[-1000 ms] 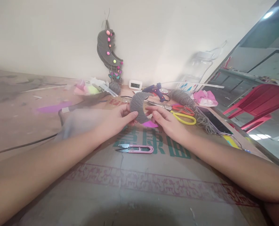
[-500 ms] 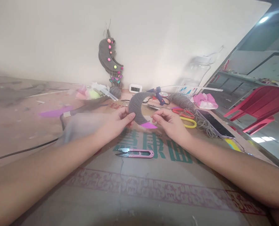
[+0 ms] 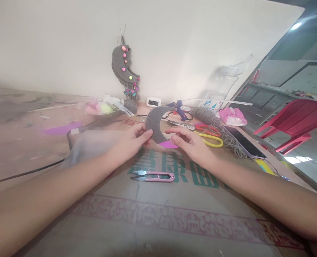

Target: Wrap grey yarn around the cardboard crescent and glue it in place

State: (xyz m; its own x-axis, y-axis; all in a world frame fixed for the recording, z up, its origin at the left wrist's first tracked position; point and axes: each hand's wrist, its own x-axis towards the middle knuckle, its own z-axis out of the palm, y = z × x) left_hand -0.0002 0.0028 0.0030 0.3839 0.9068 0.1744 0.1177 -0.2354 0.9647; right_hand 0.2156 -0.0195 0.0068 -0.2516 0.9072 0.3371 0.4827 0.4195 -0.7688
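Note:
A crescent moon shape (image 3: 153,125) wound in grey yarn is held up over the table, its lower tip bare and purple. My left hand (image 3: 139,137) grips the crescent's left outer edge, thumb on the front and fingers behind. At the lower right tip, my right hand (image 3: 186,141) has its thumb and bent forefinger close together beside the inner curve. Any strand between those fingers is too fine to make out. Below both hands lie pink thread snips (image 3: 159,176), blades pointing left.
A finished grey crescent (image 3: 122,66) with coloured pompoms hangs on the wall. Behind the hands are a white clock (image 3: 153,102), a blue glue gun (image 3: 180,110), scissors (image 3: 210,140) with red and yellow handles, grey yarn (image 3: 205,116) and a phone (image 3: 244,141). A black cable (image 3: 27,172) crosses the left side.
My right hand has shifted slightly left toward the crescent, its forefinger now stretched further past the thumb. My left hand keeps its grip, and the crescent is nearly where it was.

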